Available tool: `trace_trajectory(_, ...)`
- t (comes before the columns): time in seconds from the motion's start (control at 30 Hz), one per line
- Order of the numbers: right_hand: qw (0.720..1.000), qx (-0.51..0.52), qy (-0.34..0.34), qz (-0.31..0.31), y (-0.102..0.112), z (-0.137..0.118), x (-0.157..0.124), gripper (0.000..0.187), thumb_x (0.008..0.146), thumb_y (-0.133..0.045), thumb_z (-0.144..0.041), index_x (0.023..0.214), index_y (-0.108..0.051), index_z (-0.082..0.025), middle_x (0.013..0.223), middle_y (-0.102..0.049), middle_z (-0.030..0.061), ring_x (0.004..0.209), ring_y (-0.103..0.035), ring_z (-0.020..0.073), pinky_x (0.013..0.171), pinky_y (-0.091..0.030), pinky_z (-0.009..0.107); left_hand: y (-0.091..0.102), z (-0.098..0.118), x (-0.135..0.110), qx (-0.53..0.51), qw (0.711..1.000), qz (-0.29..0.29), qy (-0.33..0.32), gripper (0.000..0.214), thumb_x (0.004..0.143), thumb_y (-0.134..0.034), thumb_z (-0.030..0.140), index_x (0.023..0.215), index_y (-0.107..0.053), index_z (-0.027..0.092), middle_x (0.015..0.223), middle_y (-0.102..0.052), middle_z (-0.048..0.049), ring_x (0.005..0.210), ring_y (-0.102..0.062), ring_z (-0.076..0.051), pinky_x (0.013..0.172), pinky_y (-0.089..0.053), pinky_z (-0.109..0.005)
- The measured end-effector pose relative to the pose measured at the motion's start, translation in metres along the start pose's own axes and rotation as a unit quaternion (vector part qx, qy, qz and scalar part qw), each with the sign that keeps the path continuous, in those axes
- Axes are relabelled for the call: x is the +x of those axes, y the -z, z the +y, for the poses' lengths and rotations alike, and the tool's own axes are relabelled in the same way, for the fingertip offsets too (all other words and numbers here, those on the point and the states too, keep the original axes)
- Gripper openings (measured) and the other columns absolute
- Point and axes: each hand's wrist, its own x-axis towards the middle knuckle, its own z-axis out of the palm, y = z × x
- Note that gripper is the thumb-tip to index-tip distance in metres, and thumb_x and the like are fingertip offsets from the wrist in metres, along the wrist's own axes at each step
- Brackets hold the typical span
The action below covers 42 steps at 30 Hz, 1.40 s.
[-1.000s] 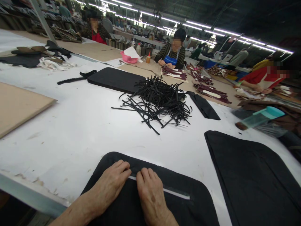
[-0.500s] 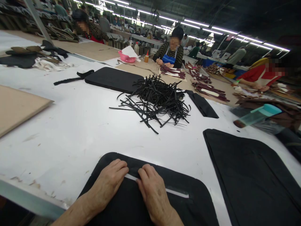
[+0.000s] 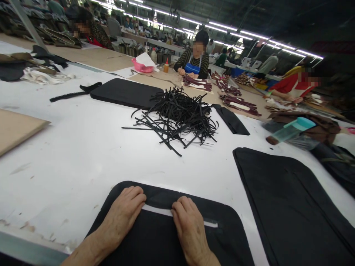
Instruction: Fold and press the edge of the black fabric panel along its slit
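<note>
From my screen the white worktop (image 3: pixel 83 155) fills most of the view, running away toward other people seated at its far end. On its right side lies a big black panel (image 3: pixel 291 207), flat, with its near edge cut off by the frame. A second black panel with rounded corners (image 3: pixel 155 244) lies at the near edge of the worktop, right under the camera, and this is the one I am working on. Past it, near the middle of the worktop, sits a loose heap of black strips (image 3: pixel 177 114), well apart from both panels. Behind the heap on the left lies a flat black pad (image 3: pixel 124 94).

My left hand (image 3: pixel 122 218) lies palm down on the near panel, fingers pressed together and curled slightly at the tips. My right hand (image 3: pixel 190 225) rests the same way just beside it, flat, fingers closed up. Neither hand pinches anything. Both sets of fingertips touch a thin white strip (image 3: pixel 158 211) that runs across the panel's upper part, showing between the two hands and again to the right of the right hand.

A clear bottle with a teal cap (image 3: pixel 291 130) lies tipped over near the right edge.
</note>
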Motion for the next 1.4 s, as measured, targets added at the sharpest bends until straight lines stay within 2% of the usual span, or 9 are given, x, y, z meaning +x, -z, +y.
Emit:
trace_trajectory(0.27,0.999,-0.007,-0.042,0.016,-0.005,0.001,-0.002,0.023,0.09,-0.039,-0.009,0.075,-0.051,-0.021,0.077,-0.05,0.0025,0.072,-0.045,0.0215,0.066,-0.032,0.034,0.005,0.003,0.002,0.012,1.0,-0.004,0.014,0.021,0.09,-0.038,0.014,0.08,-0.055,0.02,0.087,-0.055,-0.0018,0.08,-0.049,-0.018,0.073,-0.041,-0.032)
trace_trajectory(0.53,0.995,-0.079,-0.052,0.022,-0.009,-0.003,0.0,0.024,0.087,-0.039,-0.007,0.073,-0.05,-0.023,0.075,-0.052,0.0032,0.07,-0.045,0.0229,0.063,-0.029,0.036,-0.002,0.002,-0.003,0.014,0.999,-0.004,0.046,0.021,0.092,-0.036,0.016,0.084,-0.055,0.02,0.095,-0.055,-0.0039,0.088,-0.049,-0.02,0.08,-0.039,-0.036)
trace_trajectory(0.77,0.988,-0.143,-0.057,0.023,-0.007,-0.006,0.005,0.021,0.082,-0.05,-0.006,0.07,-0.048,-0.024,0.073,-0.055,0.0036,0.068,-0.048,0.024,0.062,-0.031,0.037,-0.004,0.013,0.001,0.069,0.992,-0.014,0.103,0.018,0.089,-0.041,0.015,0.082,-0.057,0.019,0.092,-0.056,-0.0055,0.087,-0.048,-0.024,0.078,-0.039,-0.042)
trace_trajectory(1.07,0.982,-0.171,-0.069,0.033,-0.004,-0.009,0.012,0.023,0.074,-0.058,-0.005,0.066,-0.047,-0.025,0.069,-0.057,0.0023,0.065,-0.051,0.0232,0.061,-0.033,0.036,-0.008,0.019,0.004,0.113,0.986,0.0,0.118,0.014,0.086,-0.043,0.011,0.084,-0.056,0.017,0.088,-0.056,-0.0062,0.083,-0.049,-0.024,0.074,-0.041,-0.042)
trace_trajectory(1.13,0.983,-0.166,-0.069,0.035,-0.004,-0.009,0.012,0.023,0.073,-0.058,-0.005,0.066,-0.047,-0.024,0.07,-0.057,0.0021,0.065,-0.051,0.0229,0.061,-0.033,0.036,-0.008,0.021,0.004,0.142,0.985,0.017,0.094,0.016,0.083,-0.044,0.006,0.09,-0.056,0.015,0.091,-0.057,-0.0078,0.085,-0.05,-0.025,0.077,-0.041,-0.042)
trace_trajectory(1.2,0.984,-0.156,-0.072,0.041,-0.003,-0.008,0.012,0.023,0.074,-0.059,-0.006,0.067,-0.047,-0.024,0.071,-0.058,0.0018,0.066,-0.052,0.0222,0.06,-0.033,0.034,-0.008,0.023,0.005,0.172,0.985,0.014,0.024,0.025,0.078,-0.044,0.001,0.096,-0.056,0.014,0.095,-0.059,-0.0084,0.087,-0.051,-0.025,0.08,-0.041,-0.041)
trace_trajectory(1.33,0.985,-0.147,-0.079,0.048,-0.003,-0.006,0.012,0.022,0.074,-0.059,-0.008,0.067,-0.046,-0.024,0.07,-0.058,0.0011,0.065,-0.054,0.0205,0.059,-0.034,0.032,-0.009,0.023,0.005,0.221,0.962,-0.056,-0.152,0.051,0.069,-0.04,-0.005,0.115,-0.051,0.014,0.098,-0.063,-0.007,0.089,-0.055,-0.024,0.083,-0.039,-0.039)
trace_trajectory(1.4,0.984,-0.15,-0.081,0.045,-0.003,-0.006,0.013,0.02,0.074,-0.058,-0.008,0.067,-0.048,-0.024,0.07,-0.059,0.0012,0.065,-0.055,0.0205,0.06,-0.034,0.032,-0.01,0.023,0.006,0.247,0.945,-0.086,-0.196,0.059,0.069,-0.039,-0.005,0.124,-0.046,0.017,0.096,-0.063,-0.0056,0.087,-0.057,-0.023,0.08,-0.039,-0.038)
